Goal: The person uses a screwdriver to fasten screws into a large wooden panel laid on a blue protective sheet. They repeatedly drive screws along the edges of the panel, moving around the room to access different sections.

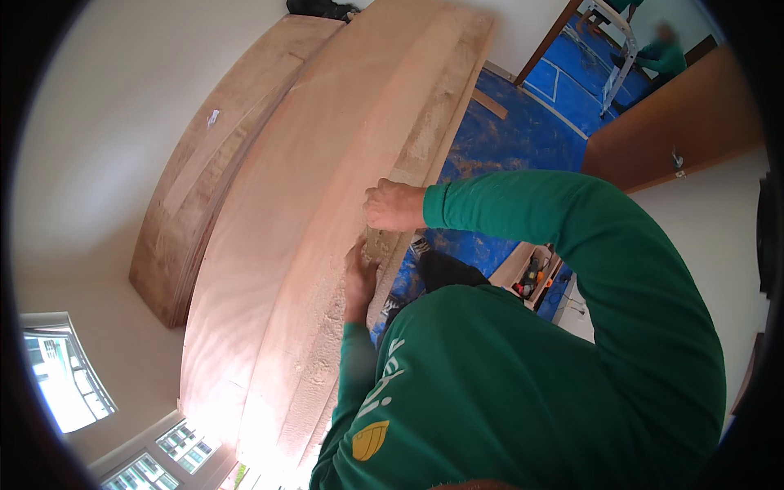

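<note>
A long light-brown wooden panel [302, 188] lies in front of me, its near edge strewn with sawdust and shavings [327, 339]. Over that edge my right hand [395, 205] is closed in a fist-like grip; whatever it holds is hidden under the fingers. Just nearer, my left hand [359, 283] has curled fingers at the same edge, its thumb toward the right hand. Between the two hands shows a tan, wood-coloured surface [379, 243]; I cannot tell whether it is a separate piece.
A darker wooden panel [220, 163] stands along the wall at left. Blue sheeting [514, 155] covers the floor, with a loose wood strip [489, 104] on it. A tool box [535, 273] sits right. Beyond the brown door [670, 122] are a stepladder [618, 69] and people [665, 57].
</note>
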A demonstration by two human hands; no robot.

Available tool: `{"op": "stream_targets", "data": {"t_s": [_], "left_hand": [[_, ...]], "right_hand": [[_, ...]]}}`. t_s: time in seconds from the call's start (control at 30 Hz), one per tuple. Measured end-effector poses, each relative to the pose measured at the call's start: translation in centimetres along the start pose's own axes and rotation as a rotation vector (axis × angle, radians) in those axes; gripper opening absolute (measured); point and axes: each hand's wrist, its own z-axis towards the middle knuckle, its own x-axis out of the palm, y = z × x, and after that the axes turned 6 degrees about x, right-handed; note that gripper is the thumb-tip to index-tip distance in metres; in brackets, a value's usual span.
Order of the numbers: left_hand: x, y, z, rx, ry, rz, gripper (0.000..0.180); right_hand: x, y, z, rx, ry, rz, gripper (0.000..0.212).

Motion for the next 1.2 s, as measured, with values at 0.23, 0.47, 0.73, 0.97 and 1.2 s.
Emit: {"op": "stream_targets", "data": {"t_s": [0.23,0.47,0.73,0.97,1.2], "left_hand": [[3.1,1.9,5.8,0.072,0.069,-0.235,0.019],[6.5,5.7,6.2,0.074,0.044,-0.201,0.011],[4.9,3.6,6.8,0.177,0.075,-0.153,0.015],[5.1,3.5,6.6,0.129,0.017,-0.141,0.012],[5.4,3.6,7.0,0.161,0.015,-0.117,0.009]], "right_hand": [[-1.2,2.1,3.8,0.244,0.304,0.046,0.014],[-3.4,2.4,4.8,0.492,0.584,0.199,0.03],[-4.1,1.7,3.0,0.787,0.616,0.231,0.027],[-3.8,4.0,0.0,0.272,0.224,0.054,0.023],[-5.9,1.1,1.8,0.697,0.708,0.188,0.031]]}}
